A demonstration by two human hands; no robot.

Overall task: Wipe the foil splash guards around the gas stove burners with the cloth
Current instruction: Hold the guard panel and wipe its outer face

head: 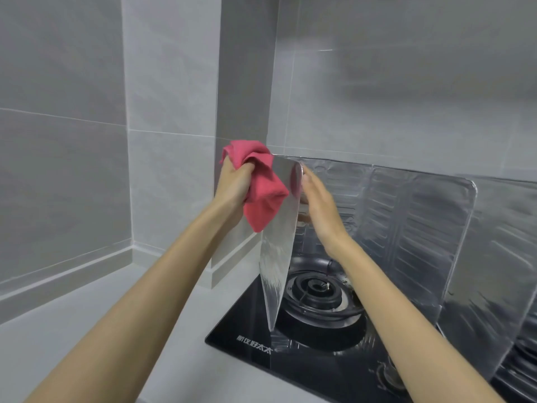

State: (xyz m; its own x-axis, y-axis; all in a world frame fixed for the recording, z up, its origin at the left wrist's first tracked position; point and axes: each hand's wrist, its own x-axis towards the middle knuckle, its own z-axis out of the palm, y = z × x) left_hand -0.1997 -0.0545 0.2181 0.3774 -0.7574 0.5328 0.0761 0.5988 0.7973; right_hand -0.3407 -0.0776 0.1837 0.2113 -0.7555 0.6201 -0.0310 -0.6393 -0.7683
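We see the left hand [232, 184] curled tight round a bunched pink cloth [263, 199], which hangs against the outer face of the foil guard's side panel [276, 257], near its top corner. The cloth hides most of the fingers. The right hand [319, 205] lies flat with straight fingers [309, 181] on the inner side of that panel and holds nothing; its thumb is hidden, and we cannot tell how much of the palm touches the foil. The panel stands upright on the black glass stove [241, 338], just beside the left burner [315, 289]. The back panel [406, 213] runs along the wall. A second guard at the right is cut off by the frame edge.
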